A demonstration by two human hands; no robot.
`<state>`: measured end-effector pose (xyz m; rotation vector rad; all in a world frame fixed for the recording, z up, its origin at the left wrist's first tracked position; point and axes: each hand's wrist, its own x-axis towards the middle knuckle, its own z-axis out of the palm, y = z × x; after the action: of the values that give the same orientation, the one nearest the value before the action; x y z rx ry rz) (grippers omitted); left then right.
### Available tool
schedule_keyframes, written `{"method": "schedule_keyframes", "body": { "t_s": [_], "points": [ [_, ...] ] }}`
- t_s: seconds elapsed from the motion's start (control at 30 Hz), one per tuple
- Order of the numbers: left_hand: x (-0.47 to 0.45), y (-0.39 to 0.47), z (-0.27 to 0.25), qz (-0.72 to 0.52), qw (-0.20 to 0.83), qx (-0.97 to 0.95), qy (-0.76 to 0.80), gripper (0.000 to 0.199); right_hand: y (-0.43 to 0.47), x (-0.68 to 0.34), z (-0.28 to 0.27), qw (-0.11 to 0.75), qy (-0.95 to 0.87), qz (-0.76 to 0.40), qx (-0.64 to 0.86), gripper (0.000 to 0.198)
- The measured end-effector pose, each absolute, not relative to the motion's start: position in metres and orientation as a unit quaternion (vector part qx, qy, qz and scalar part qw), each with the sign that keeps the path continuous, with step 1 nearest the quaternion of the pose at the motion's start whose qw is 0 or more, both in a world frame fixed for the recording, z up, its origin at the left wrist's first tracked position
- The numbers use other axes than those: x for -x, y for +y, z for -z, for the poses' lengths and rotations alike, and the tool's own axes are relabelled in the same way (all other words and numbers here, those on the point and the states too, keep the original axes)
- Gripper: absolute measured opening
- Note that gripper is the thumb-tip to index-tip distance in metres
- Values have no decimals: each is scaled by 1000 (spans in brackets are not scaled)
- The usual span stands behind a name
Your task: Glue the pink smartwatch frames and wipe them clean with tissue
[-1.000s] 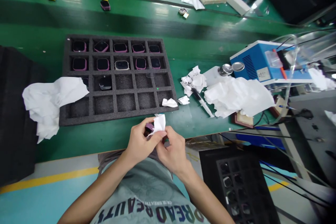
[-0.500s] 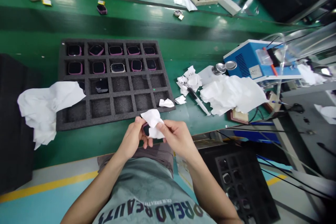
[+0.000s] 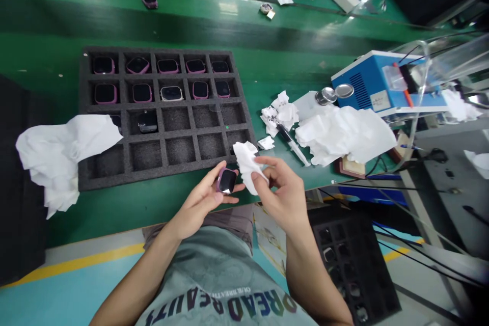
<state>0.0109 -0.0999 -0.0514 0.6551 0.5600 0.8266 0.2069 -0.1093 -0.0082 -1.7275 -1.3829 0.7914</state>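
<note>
My left hand (image 3: 200, 197) is closed round a smartwatch case (image 3: 226, 181) with a dark screen and a purple frame, held in front of the tray's near edge. Just to its right, my right hand (image 3: 280, 186) pinches a crumpled white wipe (image 3: 247, 162), apart from the watch. Beyond both hands lies a black foam tray (image 3: 162, 155) divided into square compartments. Its two far rows hold watch cases, mostly purple-framed, with one pale-framed case (image 3: 171, 93) among them. A dark watch case (image 3: 147, 121) sits in the third row.
White cloth (image 3: 69, 142) covers the tray's left corner. To the right lie a syringe (image 3: 292, 145), crumpled wipes (image 3: 280, 112), a larger white cloth pile (image 3: 344, 135), a round metal tin (image 3: 326, 96) and a blue machine (image 3: 374, 86). Another black tray (image 3: 367, 265) stands lower right.
My right hand has drawn the wipe off the watch and moved right with it. The watch screen now shows fully in my left hand, which has shifted slightly right.
</note>
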Motion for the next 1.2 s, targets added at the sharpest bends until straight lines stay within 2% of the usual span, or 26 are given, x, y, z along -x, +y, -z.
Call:
{"method": "schedule_keyframes", "body": {
  "t_s": [0.07,0.17,0.33,0.63,0.73,0.9,1.07,1.2],
  "points": [
    [-10,-102,50,-367,827,-340,258,62,-112,-204,10,389,-539,-395,635,15],
    [-9,-103,49,-346,816,-376,271,61,-115,-204,11,397,-524,-483,578,18],
    [-11,-103,51,-346,813,-384,270,58,-117,-216,10,402,-517,-530,538,21],
    [-18,-102,52,-386,761,-395,341,63,-120,-222,9,425,-572,-474,517,5],
    [-19,-103,52,-390,737,-405,375,61,-124,-213,6,422,-597,-470,495,8],
    [-20,-104,53,-374,702,-455,400,59,-118,-192,10,416,-592,-420,548,14],
    [-19,-104,50,-380,704,-451,396,59,-96,-204,19,454,-555,-301,629,12],
    [-19,-103,46,-382,714,-428,401,62,-102,-227,17,480,-512,-344,625,4]
  ]
}}
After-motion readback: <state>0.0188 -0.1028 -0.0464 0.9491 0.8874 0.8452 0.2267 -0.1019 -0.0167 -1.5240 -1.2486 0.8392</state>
